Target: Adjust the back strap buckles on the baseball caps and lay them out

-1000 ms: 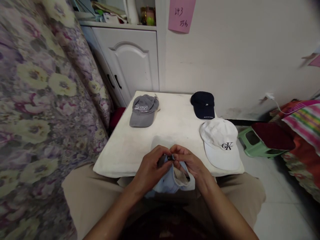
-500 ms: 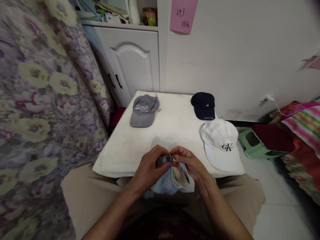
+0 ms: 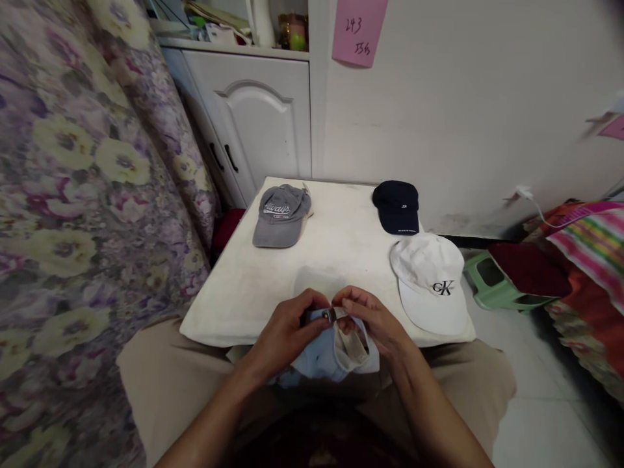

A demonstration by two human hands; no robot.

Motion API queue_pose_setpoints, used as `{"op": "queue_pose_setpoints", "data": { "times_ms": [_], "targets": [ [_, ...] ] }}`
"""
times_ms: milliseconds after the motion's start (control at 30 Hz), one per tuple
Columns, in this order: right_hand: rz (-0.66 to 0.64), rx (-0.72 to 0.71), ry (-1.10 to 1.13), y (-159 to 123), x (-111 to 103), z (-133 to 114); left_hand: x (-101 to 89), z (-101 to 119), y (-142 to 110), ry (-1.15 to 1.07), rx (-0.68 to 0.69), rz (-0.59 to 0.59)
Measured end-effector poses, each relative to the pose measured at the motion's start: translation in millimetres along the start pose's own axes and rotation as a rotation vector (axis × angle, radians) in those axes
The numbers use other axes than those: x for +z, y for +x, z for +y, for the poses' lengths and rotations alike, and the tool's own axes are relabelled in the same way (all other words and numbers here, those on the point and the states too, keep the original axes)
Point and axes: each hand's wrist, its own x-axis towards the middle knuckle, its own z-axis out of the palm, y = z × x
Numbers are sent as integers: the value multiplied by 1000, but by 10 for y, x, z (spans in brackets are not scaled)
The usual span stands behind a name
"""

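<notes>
A light blue cap (image 3: 316,357) hangs over my lap at the near edge of the white table (image 3: 253,286). My left hand (image 3: 285,331) is closed in a pinch on the cap's back strap and its small metal buckle (image 3: 325,316). My right hand (image 3: 373,322) is closed too, pinching the strap just right of the buckle, fingers inside the cap's opening. On the table lie a grey cap (image 3: 281,214) at the far left, a navy cap (image 3: 397,206) at the far right and a white cap (image 3: 431,281) with a dark logo at the right.
A flowered cover (image 3: 82,195) drapes the furniture on my left. White cabinet doors (image 3: 253,123) stand behind the table, a pink note (image 3: 359,29) on the wall. A green stool (image 3: 492,279) and striped bedding (image 3: 589,260) sit at the right.
Both hands stay pinched on the strap and buckle, shifting only slightly lower. The caps on the table have not moved.
</notes>
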Motion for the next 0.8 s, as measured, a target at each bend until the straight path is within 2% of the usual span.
{"op": "queue_pose_setpoints", "data": {
  "times_ms": [133,433,600,800],
  "targets": [
    [-61,85,18,-37,-40,-8,-5,-32,-12,-51,-17,-12],
    [-103,-22,-185,-2,-23,-77,-4,-4,19,-20,-9,-80],
    [-100,-34,-151,-51,-51,-108,-42,6,32,-84,-13,-68],
    [-187,63,-84,-92,-121,-127,-83,8,28,-265,-63,-125]
  ]
}}
